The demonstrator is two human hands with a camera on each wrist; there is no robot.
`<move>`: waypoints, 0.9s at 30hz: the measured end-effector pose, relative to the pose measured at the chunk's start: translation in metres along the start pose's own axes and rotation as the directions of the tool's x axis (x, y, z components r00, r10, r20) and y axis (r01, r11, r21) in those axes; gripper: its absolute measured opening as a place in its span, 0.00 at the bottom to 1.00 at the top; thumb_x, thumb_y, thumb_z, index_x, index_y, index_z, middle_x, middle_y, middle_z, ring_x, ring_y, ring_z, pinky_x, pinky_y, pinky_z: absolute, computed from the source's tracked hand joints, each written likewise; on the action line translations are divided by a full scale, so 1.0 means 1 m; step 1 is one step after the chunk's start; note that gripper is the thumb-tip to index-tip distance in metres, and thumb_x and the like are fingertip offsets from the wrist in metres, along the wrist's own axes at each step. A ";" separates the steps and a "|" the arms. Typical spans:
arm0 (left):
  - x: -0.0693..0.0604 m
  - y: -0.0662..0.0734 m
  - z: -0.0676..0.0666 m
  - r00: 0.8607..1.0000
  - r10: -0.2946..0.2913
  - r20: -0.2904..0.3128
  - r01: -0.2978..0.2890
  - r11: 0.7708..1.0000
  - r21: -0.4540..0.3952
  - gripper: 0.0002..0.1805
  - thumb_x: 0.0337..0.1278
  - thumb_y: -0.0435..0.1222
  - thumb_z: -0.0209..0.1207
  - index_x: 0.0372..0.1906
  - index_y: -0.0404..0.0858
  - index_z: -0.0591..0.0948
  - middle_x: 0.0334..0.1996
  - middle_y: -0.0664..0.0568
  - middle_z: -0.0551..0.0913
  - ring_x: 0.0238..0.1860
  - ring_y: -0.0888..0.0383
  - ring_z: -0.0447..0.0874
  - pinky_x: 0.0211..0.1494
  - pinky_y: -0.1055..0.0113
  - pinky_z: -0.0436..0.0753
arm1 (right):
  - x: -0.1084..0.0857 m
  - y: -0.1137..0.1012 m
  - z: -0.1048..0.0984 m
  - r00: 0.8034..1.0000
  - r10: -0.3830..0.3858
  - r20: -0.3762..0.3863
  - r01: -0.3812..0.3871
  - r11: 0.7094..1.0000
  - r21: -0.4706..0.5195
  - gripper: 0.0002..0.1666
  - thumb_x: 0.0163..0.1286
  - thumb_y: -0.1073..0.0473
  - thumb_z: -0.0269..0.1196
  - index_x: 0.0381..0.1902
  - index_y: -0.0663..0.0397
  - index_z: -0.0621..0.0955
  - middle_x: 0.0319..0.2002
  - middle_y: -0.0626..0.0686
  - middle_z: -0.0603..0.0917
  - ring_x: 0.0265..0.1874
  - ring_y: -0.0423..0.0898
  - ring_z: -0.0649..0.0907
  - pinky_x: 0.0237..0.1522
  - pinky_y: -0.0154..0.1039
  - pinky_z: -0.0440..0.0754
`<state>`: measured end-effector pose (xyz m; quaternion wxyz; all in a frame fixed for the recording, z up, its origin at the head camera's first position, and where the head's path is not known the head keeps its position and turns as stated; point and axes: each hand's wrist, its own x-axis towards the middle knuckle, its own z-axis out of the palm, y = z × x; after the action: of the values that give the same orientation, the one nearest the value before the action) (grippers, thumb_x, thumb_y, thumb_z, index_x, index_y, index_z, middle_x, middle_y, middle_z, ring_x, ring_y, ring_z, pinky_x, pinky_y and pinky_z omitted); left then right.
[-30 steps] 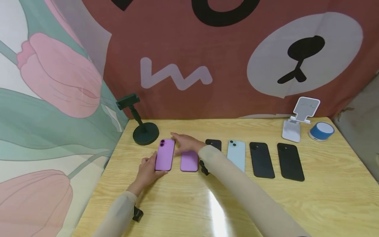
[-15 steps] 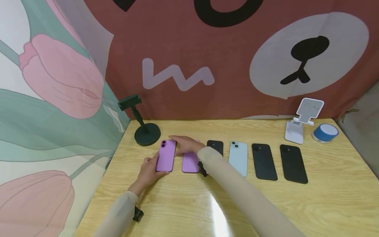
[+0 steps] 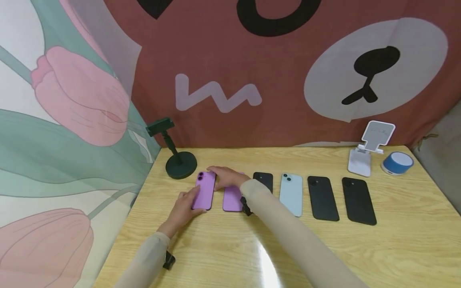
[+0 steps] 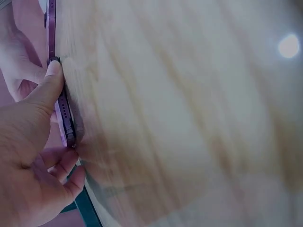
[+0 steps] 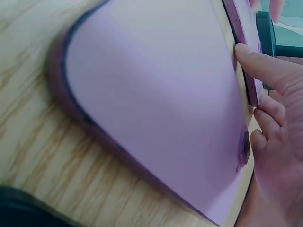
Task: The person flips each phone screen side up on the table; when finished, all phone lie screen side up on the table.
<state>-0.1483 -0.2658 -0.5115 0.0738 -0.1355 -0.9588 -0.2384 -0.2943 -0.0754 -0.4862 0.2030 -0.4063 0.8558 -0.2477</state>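
Observation:
A purple phone [image 3: 204, 192], camera side up, lies leftmost in a row on the wooden table. My left hand [image 3: 183, 208] grips its lower left, thumb along the bottom edge and a fingertip over the back. My right hand [image 3: 227, 177] holds the upper right corner; in the right wrist view its thumb [image 5: 265, 66] presses the long side and its fingers bend at the top end. Under my right wrist, partly hidden, lies a second purple phone [image 3: 232, 199]. It fills much of the right wrist view. The left wrist view shows the held phone [image 4: 65, 113] edge-on.
Rightward lie a black phone [image 3: 264, 180], a light blue phone [image 3: 291, 194] and two more dark phones [image 3: 323, 198]. A dark green stand [image 3: 181, 165] stands back left. At the back right are a white phone stand [image 3: 359, 162] and a blue-and-white cylinder [image 3: 397, 163].
My right hand has closed in from beside the purple phone to its upper right corner. A left finger has shifted from the phone's side onto its back. The head view has drifted slightly.

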 end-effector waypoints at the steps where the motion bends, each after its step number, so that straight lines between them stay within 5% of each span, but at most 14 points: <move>1: 0.001 0.000 0.000 1.000 0.003 0.007 -0.003 1.000 -0.004 0.48 0.42 0.47 0.71 0.68 0.30 0.64 0.61 0.34 0.72 0.48 0.44 0.70 0.51 0.51 0.73 | 0.000 0.000 0.000 1.000 0.002 0.000 -0.002 1.000 0.000 0.49 0.56 0.60 0.70 0.72 0.55 0.59 0.69 0.56 0.64 0.68 0.50 0.63 0.67 0.42 0.59; 10: 0.004 -0.004 -0.003 0.990 -0.078 0.118 0.085 0.995 -0.055 0.50 0.41 0.46 0.71 0.71 0.35 0.61 0.64 0.40 0.69 0.51 0.46 0.69 0.57 0.54 0.71 | 0.000 0.003 0.001 1.000 0.020 -0.018 -0.019 0.998 0.066 0.50 0.54 0.59 0.71 0.71 0.56 0.60 0.69 0.56 0.65 0.67 0.50 0.64 0.67 0.41 0.60; 20: 0.006 -0.007 -0.004 0.996 -0.044 0.076 0.054 0.989 -0.134 0.52 0.40 0.46 0.72 0.72 0.36 0.59 0.63 0.38 0.70 0.56 0.41 0.72 0.59 0.50 0.71 | -0.003 0.004 -0.004 1.000 0.016 -0.026 -0.012 0.991 0.130 0.48 0.56 0.59 0.70 0.70 0.57 0.61 0.69 0.58 0.64 0.69 0.51 0.61 0.68 0.42 0.57; 27: 0.009 -0.004 -0.006 0.996 -0.074 0.047 0.082 0.975 -0.207 0.54 0.41 0.43 0.72 0.73 0.35 0.55 0.65 0.34 0.66 0.62 0.42 0.69 0.60 0.50 0.71 | -0.001 0.006 -0.010 0.998 0.003 -0.062 0.009 0.982 0.189 0.46 0.57 0.61 0.70 0.70 0.57 0.62 0.69 0.58 0.63 0.69 0.51 0.61 0.68 0.42 0.57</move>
<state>-0.1578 -0.2698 -0.5059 0.0311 -0.1091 -0.9343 -0.3378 -0.3030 -0.0690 -0.4822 0.2136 -0.3786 0.8337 -0.3404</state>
